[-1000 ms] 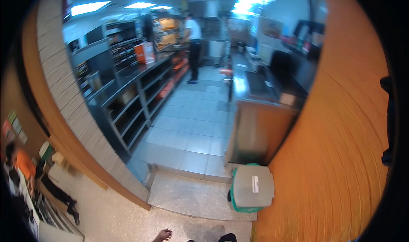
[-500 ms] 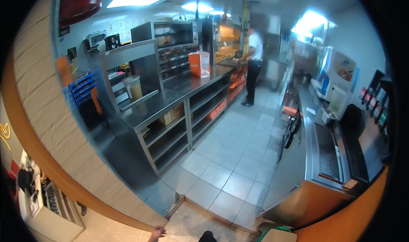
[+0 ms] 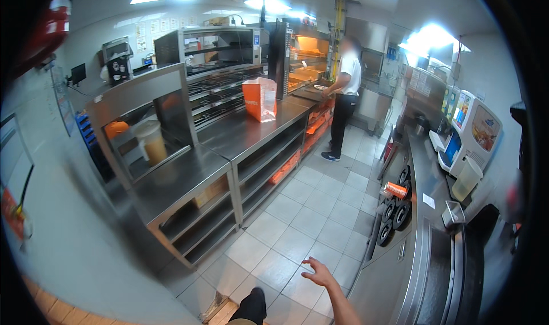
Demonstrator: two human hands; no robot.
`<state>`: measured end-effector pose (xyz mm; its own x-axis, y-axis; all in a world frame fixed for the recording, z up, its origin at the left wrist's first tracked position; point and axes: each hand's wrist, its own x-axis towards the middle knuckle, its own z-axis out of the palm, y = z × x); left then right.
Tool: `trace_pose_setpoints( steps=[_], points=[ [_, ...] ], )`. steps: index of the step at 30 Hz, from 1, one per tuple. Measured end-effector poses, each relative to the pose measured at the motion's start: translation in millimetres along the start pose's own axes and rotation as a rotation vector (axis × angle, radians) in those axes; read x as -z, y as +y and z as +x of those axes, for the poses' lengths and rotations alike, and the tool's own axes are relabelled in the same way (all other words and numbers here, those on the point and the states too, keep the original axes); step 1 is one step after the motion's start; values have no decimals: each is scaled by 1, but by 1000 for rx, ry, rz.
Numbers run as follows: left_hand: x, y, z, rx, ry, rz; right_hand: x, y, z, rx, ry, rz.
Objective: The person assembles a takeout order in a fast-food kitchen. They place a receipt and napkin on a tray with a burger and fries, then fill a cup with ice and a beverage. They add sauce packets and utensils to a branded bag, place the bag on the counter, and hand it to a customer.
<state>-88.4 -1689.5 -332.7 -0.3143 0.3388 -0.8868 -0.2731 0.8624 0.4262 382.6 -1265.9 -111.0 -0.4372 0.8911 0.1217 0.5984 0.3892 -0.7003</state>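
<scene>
My right hand [image 3: 318, 272] reaches out over the tiled floor, its forearm coming in from the lower edge. Its fingers are apart and hold nothing. The hand touches nothing; the steel counter front [image 3: 383, 279] on the right is nearest to it. Out of view is my left hand. One leg [image 3: 251, 306] in dark trousers steps forward at the bottom. Left of the aisle, an orange and white paper bag [image 3: 260, 100] stands upright on the steel counter [image 3: 229, 136], beyond my reach.
A co-worker [image 3: 345, 93] in a white shirt stands at the far counter by lit warming shelves [image 3: 306, 62]. To the right are round black cup dispensers [image 3: 402, 213] with an orange cup [image 3: 396, 190], and a drinks machine [image 3: 474, 133]. A clear jug [image 3: 151, 142] stands at left.
I have moved forward past the doorway, and the counters are closer. The hand low at left has left the view; my right hand has come in. The co-worker stays at the far counter.
</scene>
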Motion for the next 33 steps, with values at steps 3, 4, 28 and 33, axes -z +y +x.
trace_pose_setpoints(
  steps=[3,4,28,33],
  points=[
    [-36,87,26,-30,-20,52,-25,83,21,-264,-41,-38],
    [-50,121,32,-46,-36,75,-38,107,12,-275,70,-144],
    [-380,1177,87,-791,-258,-234,46,354,410,-944,288,416],
    [-341,1266,143,-833,-132,-504,186,332,788,-397,184,439]
  ],
)
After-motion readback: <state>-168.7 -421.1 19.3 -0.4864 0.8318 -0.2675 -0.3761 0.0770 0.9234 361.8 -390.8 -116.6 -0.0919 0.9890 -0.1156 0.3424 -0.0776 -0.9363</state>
